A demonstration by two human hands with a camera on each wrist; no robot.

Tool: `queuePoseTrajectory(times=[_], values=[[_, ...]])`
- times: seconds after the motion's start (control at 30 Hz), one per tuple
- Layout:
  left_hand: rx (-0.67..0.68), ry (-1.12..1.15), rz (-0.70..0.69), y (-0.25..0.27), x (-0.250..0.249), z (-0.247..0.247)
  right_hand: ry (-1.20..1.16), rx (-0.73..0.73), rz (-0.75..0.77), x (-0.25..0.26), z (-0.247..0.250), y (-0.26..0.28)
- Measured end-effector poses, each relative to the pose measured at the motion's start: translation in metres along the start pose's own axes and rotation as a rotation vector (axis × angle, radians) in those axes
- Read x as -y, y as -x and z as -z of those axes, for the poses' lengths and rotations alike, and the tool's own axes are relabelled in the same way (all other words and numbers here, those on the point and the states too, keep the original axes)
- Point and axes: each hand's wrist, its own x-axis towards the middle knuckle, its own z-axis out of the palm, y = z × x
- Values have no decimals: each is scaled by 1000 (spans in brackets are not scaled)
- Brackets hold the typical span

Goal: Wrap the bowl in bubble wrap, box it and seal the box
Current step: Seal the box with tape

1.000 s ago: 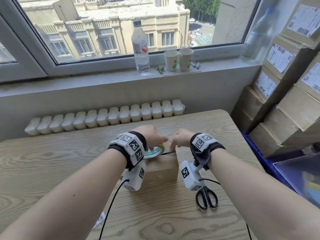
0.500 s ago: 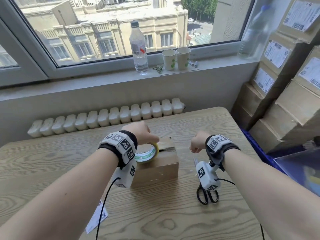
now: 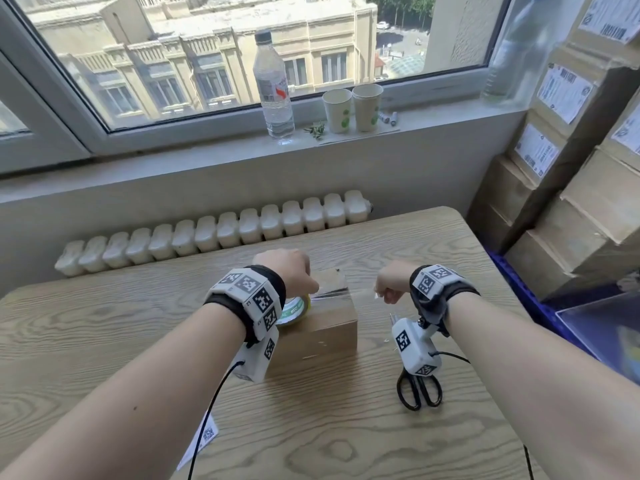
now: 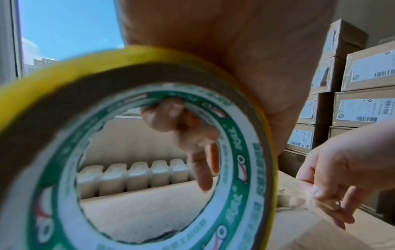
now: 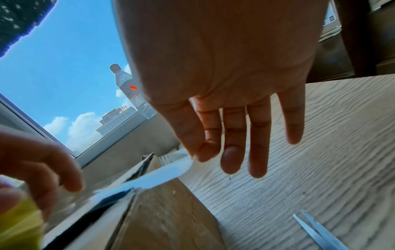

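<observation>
A small cardboard box [image 3: 322, 327] stands on the wooden table [image 3: 104, 323], flaps folded down; the bowl is not in view. My left hand [image 3: 304, 282] grips a yellow-edged tape roll [image 3: 294, 311] at the box's left top edge, with fingers [image 4: 171, 118] hooked through the roll [image 4: 149, 152]. My right hand [image 3: 382, 292] is just right of the box, thumb and forefinger pinching the tape end [image 5: 191, 156]. A clear strip of tape [image 5: 158, 174] stretches from the roll across the top of the box [image 5: 166, 219].
Black-handled scissors [image 3: 419, 389] lie on the table right of the box, under my right wrist. A paper label [image 3: 204, 441] sits near the front left. Stacked cartons [image 3: 571, 202] stand to the right; a bottle [image 3: 273, 81] and cups [image 3: 353, 105] are on the sill.
My right hand has drawn away to the right from the left hand, pulling a length of tape off the roll across the box top. The left hand stays on the roll.
</observation>
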Motion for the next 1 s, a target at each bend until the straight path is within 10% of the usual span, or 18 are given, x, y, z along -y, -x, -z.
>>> queuePoseTrajectory(times=[1.0], values=[[135,113,-50,-20,-8,-5,69,-105,55,10,-33,-24]])
